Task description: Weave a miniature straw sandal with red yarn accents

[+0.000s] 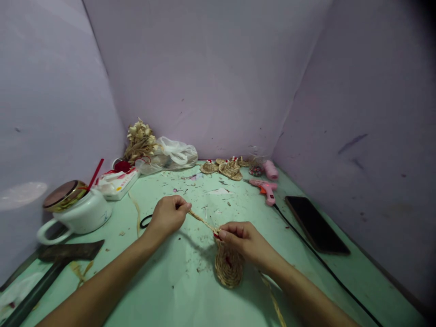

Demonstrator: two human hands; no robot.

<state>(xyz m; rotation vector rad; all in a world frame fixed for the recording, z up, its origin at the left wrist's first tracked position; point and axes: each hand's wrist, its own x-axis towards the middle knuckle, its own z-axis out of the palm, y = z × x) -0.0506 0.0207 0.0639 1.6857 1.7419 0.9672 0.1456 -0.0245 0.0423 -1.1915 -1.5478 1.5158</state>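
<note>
My left hand (168, 214) is closed in a pinch on the far end of a twisted straw cord (201, 220), pulled taut above the green table (163, 290). My right hand (243, 240) is closed on the cord's other end, where it joins a small oval woven straw piece (228, 269). The woven piece hangs below my right fingers, close to the tabletop. Loose straw strands (277, 309) trail under my right forearm.
A white mug with a gold lid (76, 210) stands left, a hatchet-like tool (54, 263) in front of it. A dried straw bundle (139, 141), plastic bag (173, 153) and finished woven pieces (226, 167) lie at the back. A pink glue gun (265, 188) and dark phone (316, 223) are on the right.
</note>
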